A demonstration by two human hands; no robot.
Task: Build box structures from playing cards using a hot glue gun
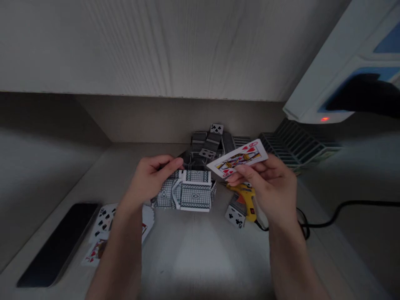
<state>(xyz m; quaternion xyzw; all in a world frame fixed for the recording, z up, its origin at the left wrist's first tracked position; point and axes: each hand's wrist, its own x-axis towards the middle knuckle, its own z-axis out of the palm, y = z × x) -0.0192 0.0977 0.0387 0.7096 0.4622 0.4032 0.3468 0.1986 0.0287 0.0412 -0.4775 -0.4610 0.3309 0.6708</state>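
Note:
My right hand pinches a queen of hearts playing card, tilted with its face toward me. Closed at the left end of a structure built from folded playing cards, my left hand grips it by its upper edge. Patterned card backs face outward on this structure. Its far side and part of the left fingers are hidden. Below the held card lies a yellow glue gun, partly covered by the right hand. Beside the gun is a small pile of cards.
More folded-card pieces stand against the back panel. At the left lie a dark flat phone-like object and loose playing cards. A black cable runs off right. Upper right, a white device shows a red light.

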